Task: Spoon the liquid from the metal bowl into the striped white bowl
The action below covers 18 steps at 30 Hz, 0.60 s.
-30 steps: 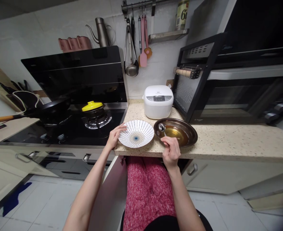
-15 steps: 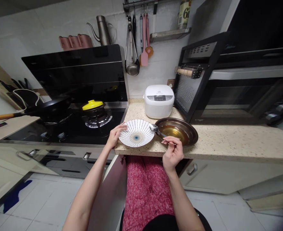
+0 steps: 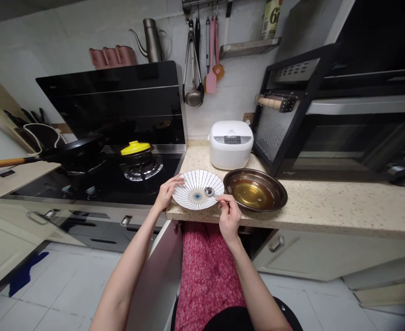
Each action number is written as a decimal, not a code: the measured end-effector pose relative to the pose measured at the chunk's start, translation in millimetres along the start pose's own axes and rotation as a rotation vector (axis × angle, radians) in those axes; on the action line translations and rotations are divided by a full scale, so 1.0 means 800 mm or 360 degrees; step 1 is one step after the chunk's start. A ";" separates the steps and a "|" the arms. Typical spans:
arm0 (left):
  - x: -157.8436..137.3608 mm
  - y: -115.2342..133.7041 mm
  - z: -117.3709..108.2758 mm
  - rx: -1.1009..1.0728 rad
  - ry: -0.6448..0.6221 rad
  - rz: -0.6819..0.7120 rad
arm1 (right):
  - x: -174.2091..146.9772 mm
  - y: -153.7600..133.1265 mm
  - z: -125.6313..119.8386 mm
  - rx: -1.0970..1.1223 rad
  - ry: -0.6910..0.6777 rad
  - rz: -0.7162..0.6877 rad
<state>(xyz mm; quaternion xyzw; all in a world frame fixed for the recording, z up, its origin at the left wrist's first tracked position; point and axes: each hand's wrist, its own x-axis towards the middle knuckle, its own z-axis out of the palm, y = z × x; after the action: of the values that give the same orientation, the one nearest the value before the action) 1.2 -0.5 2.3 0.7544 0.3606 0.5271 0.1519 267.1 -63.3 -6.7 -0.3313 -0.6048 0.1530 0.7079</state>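
Spoon (image 3: 209,191) moved leftward, silvery, over white, dark-lined plate (image 3: 188,198)

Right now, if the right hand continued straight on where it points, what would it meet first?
Probably the right rim of the striped plate: the right hand points there, its spoon reaching over the plate. Their height difference is unclear.
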 end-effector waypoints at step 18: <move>0.000 -0.002 0.000 0.0015 -0.0011 0.0038 | 0.008 0.002 -0.007 0.0549 -0.0241 0.0423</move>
<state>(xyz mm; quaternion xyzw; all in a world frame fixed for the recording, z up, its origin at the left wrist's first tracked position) 0.1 0.5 1.0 0.7612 0.3534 0.5246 0.1432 274.4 -59.8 -3.2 -0.2697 -0.5721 0.3703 0.6803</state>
